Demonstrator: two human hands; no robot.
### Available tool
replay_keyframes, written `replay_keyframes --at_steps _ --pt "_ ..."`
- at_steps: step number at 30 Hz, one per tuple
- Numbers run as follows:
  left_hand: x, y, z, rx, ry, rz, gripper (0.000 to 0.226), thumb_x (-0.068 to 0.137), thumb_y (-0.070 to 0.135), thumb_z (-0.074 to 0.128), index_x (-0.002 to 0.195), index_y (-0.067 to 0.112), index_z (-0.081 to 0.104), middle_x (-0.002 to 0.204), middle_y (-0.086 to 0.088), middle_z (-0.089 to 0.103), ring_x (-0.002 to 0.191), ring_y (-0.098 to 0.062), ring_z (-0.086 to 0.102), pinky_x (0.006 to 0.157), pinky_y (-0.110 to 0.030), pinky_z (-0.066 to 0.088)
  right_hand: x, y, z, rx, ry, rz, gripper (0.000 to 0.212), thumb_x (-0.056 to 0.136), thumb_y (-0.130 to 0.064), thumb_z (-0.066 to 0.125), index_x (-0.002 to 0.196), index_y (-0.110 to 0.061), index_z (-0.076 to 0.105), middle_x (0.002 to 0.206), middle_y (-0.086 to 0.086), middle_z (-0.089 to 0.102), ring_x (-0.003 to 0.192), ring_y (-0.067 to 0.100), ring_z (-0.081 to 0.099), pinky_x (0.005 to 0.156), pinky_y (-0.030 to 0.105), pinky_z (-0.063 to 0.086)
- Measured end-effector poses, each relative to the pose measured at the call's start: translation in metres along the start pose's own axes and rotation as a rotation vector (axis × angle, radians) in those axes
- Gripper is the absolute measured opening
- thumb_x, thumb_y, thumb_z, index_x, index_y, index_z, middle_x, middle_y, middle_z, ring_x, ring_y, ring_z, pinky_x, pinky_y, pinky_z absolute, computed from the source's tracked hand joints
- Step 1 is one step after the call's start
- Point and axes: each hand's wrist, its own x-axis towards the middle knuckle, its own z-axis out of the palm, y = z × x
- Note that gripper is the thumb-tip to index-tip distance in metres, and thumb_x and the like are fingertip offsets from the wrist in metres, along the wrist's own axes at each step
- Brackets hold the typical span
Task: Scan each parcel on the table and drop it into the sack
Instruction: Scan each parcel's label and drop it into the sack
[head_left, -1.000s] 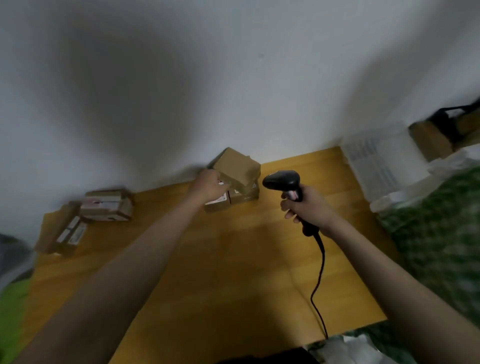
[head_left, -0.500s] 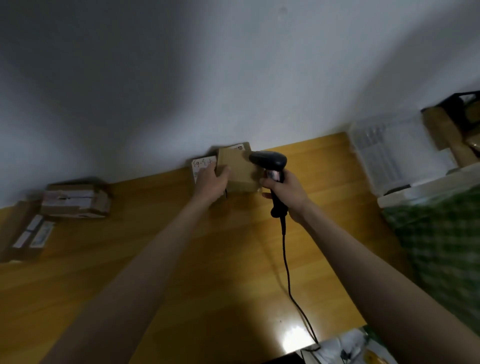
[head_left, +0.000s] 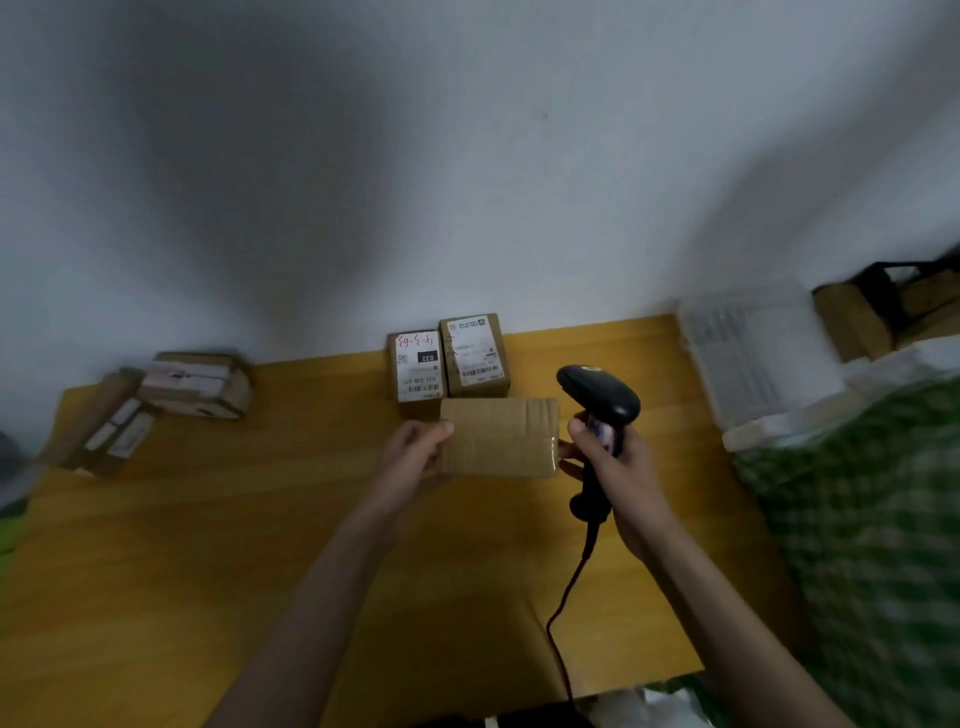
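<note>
While right hand (head_left: 618, 467) fingers grip the scanner (head_left: 597, 397), left hand (head_left: 415, 452) clasps the crosswise parcel (head_left: 498, 439).

A yellow wooden desk (head_left: 218, 545) fills the lower frame, its far edge against a pale wall. Near the upper centre of the desk two labelled boxes (head_left: 449, 361) stand side by side, touching. At the far left lie a taped box (head_left: 197, 385) and, just beside it, a flat box (head_left: 106, 423) with white labels.
</note>
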Motion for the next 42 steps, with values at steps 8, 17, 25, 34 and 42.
replay_keyframes --at_steps 8,17,25,34,42 --pt "-0.079 -0.018 0.024 -0.090 0.006 -0.018 0.040 0.093 0.057 0.055 0.114 0.027 0.072 0.120 -0.001 0.071 0.114 -0.032 0.063 0.100 -0.048 0.053 -0.049 0.000 -0.033 -0.053 -0.059 -0.173 0.024 0.090 -0.018 0.073 0.112 -0.017 0.063 0.103 0.010 0.068 0.104 0.006 0.068 0.087 0.027 0.052" --pt "-0.139 -0.051 0.053 -0.253 -0.085 -0.101 0.072 0.054 0.040 0.084 0.118 0.008 0.071 0.117 -0.013 0.073 0.101 -0.025 0.065 0.099 -0.040 0.048 -0.076 0.000 -0.079 -0.202 -0.180 -0.213 0.024 0.087 -0.020 0.074 0.109 -0.012 0.067 0.100 0.004 0.074 0.091 0.003 0.069 0.074 0.009 0.049" --pt "-0.169 -0.057 0.070 -0.306 0.050 0.078 0.047 0.073 0.014 0.075 0.117 -0.002 0.065 0.108 -0.016 0.075 0.097 -0.024 0.073 0.095 -0.035 0.054 -0.093 -0.021 -0.106 -0.399 -0.279 -0.350 0.010 0.091 -0.013 0.070 0.099 -0.013 0.064 0.082 0.004 0.068 0.070 0.012 0.068 0.063 0.025 0.056" --pt "-0.177 -0.061 0.075 -0.239 0.282 0.363 0.043 0.079 0.011 0.079 0.121 0.011 0.067 0.109 -0.005 0.076 0.105 -0.021 0.072 0.092 -0.034 0.054 -0.123 -0.047 -0.119 -0.727 -0.434 -0.522 0.009 0.088 -0.012 0.068 0.082 -0.012 0.062 0.064 -0.008 0.059 0.055 0.004 0.054 0.055 0.021 0.041" --pt "-0.187 -0.064 0.077 -0.281 0.318 0.458 0.059 0.070 0.020 0.079 0.126 0.010 0.063 0.111 -0.007 0.076 0.108 -0.022 0.070 0.097 -0.038 0.053 -0.142 -0.060 -0.119 -0.785 -0.471 -0.551 0.015 0.090 -0.018 0.068 0.089 -0.005 0.062 0.065 -0.004 0.056 0.054 0.006 0.051 0.056 0.038 0.046"
